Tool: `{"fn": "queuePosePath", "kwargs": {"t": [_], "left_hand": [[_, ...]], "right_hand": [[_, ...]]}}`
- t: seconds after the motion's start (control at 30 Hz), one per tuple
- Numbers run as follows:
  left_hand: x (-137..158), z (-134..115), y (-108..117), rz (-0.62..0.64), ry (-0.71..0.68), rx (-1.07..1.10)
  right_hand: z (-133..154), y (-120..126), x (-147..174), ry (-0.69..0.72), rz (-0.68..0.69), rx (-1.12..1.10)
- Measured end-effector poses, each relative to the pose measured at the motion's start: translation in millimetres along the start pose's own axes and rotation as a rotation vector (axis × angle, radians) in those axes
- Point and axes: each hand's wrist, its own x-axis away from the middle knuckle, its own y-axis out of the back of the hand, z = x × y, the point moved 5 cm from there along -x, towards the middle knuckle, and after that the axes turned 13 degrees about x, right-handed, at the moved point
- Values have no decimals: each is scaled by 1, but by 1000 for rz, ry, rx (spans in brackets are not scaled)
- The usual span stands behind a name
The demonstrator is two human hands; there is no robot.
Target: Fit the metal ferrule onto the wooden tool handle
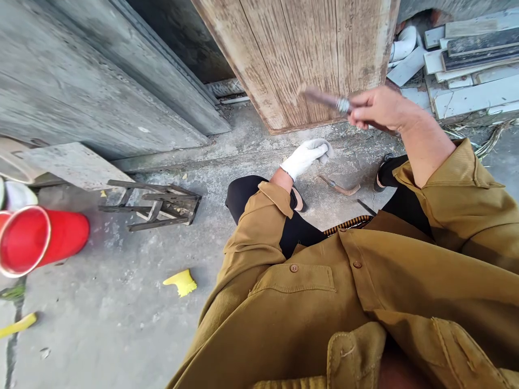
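Note:
My right hand (375,111), bare, is closed around a brown stick-like tool (324,98) with wire wound round it. The tool's far end is blurred and points left, in front of a worn wooden plank panel (308,54). My left hand (306,158), in a white glove, is low over the concrete near the panel's bottom edge. Its fingers are curled; a grey patch shows at the fingertips, and I cannot tell whether it is glove or a held thing. A curved, rusty-brown tool (339,186) lies on the ground between my feet.
Left of me lies a small dark wooden stool (156,204), on its side. Beyond it are a red bucket (65,235) and a yellow scrap (181,282). Grey wooden boards (101,81) stand at the upper left. White and dark planks (474,102) are piled at the right.

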Motion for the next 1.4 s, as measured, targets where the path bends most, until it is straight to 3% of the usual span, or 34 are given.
{"fn": "queuePosePath", "kwargs": {"t": [0.1,0.13,0.2,0.27,0.33,0.43,0.57,0.67,0.77,0.83,0.9,1.0,1.1,1.17,1.27,1.33,1.4], "left_hand": [[3,-2,-7,72,45,-9],[5,-1,-11,115,80,-18],[9,0,-16,208,150,-30],[12,1,-20,282,192,-25],[14,-2,-19,291,181,-10],[12,-10,-11,194,77,0],[6,-16,4,11,-13,-26],[1,-14,14,-125,-29,-46],[-3,-9,22,-252,-12,-79],[-4,-6,25,-337,-5,-98],[-5,-2,24,-349,19,-106],[-4,4,10,-157,71,-105],[-1,5,-3,22,76,-95],[1,3,-9,81,69,-73],[4,1,-18,166,102,-64],[6,2,-23,209,148,-84],[6,2,-23,212,163,-110]], "right_hand": [[-5,23,1,-19,-356,-207],[-10,26,0,-72,-419,-170],[-20,26,-5,-217,-431,120],[-28,18,-13,-352,-276,567],[-37,0,-18,-426,40,962],[-47,-31,-15,-466,449,1178],[-50,-61,-5,-418,696,1136],[-46,-75,3,-329,864,902],[-29,-79,11,-140,975,635],[-14,-71,11,-25,869,465],[-2,-54,7,27,594,253],[-2,-22,1,-25,141,-9],[-11,-6,-3,-159,-94,-30],[-17,-1,-6,-242,-171,67],[-24,4,-12,-318,-214,460],[-33,3,-17,-354,-152,764],[-49,-8,-22,-348,11,916]]}}
